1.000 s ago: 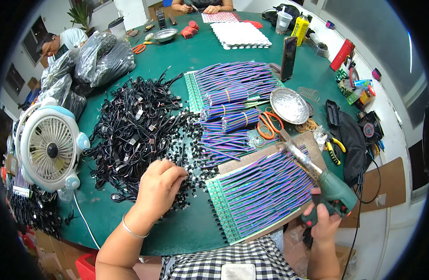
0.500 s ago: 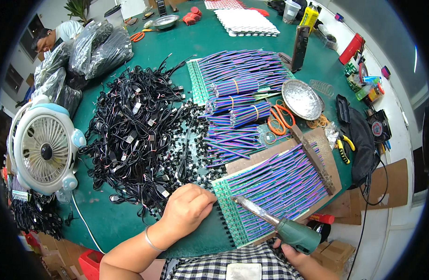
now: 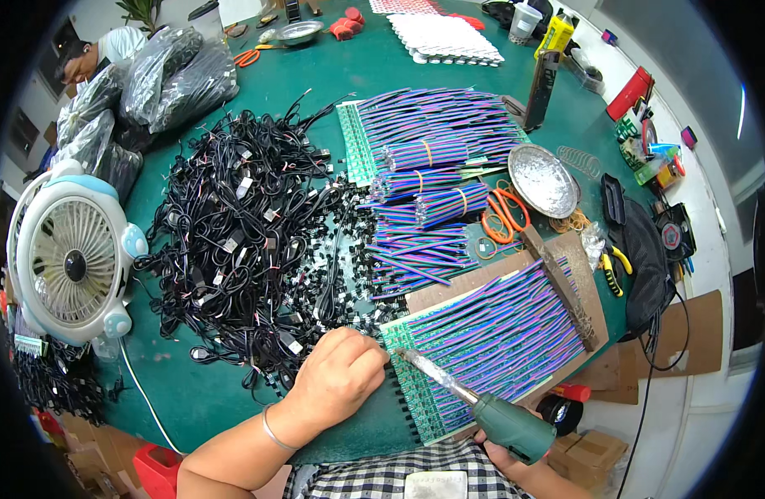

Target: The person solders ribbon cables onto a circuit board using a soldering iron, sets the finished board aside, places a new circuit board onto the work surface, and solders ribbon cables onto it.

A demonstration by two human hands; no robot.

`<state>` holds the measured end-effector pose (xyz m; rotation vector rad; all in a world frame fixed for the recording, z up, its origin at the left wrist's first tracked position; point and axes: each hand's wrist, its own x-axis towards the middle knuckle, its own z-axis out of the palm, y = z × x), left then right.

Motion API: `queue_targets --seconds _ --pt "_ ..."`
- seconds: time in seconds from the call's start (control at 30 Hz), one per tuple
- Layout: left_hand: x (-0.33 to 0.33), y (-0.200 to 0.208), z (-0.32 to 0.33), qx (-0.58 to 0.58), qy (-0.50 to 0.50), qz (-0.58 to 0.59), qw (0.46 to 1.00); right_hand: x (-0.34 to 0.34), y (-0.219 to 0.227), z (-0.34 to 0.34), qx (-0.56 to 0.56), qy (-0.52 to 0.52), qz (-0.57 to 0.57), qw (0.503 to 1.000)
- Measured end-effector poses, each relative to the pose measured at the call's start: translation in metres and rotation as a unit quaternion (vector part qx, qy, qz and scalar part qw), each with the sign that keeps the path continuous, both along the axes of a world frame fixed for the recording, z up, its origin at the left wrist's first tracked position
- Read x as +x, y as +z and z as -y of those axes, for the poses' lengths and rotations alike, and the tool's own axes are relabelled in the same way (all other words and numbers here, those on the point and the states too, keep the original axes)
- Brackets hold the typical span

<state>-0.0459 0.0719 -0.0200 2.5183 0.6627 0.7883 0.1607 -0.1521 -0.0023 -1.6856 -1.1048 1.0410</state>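
Observation:
My right hand (image 3: 503,453) grips the green handle of a soldering iron (image 3: 512,422). Its metal tip reaches the upper left part of a green circuit board panel (image 3: 412,374), close to the left edge. Blue, purple and black wires (image 3: 491,333) run in rows across to the right from that panel. At the panel's left edge my left hand (image 3: 339,376) is closed, fingers pinched together; whatever they hold is hidden. Small black parts (image 3: 406,407) stick out in a row along the same edge, below the left hand.
Left of the panel lies a heap of black cables (image 3: 233,241). A metal bar (image 3: 561,291) presses across the wires on a brown board. Wire bundles (image 3: 424,154), orange scissors (image 3: 505,214) and a metal dish (image 3: 545,181) lie beyond. A fan (image 3: 73,264) stands far left; another person is behind bags (image 3: 179,83).
The soldering iron has shifted left, its tip now nearer my left fingers and the panel's edge. My left hand stays nearly in place. The whole view has shifted slightly.

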Motion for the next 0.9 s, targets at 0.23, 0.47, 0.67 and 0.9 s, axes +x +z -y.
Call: queue_targets --seconds 0.23,0.47,0.67,0.9 --pt "-0.003 -0.001 -0.002 -0.006 -0.012 -0.003 1.0 -0.008 0.006 -0.008 -0.005 -0.047 -0.058 0.997" --pt "-0.003 0.0 -0.002 -0.005 -0.015 -0.002 1.0 -0.007 0.0 -0.008 0.02 -0.032 0.062 0.997" --pt "-0.003 0.0 -0.003 -0.007 -0.018 -0.002 1.0 -0.01 0.009 -0.017 0.013 -0.037 0.008 0.999" --pt "-0.003 -0.002 -0.003 -0.006 -0.021 0.001 1.0 -0.011 0.006 -0.007 -0.017 -0.045 0.006 0.999"
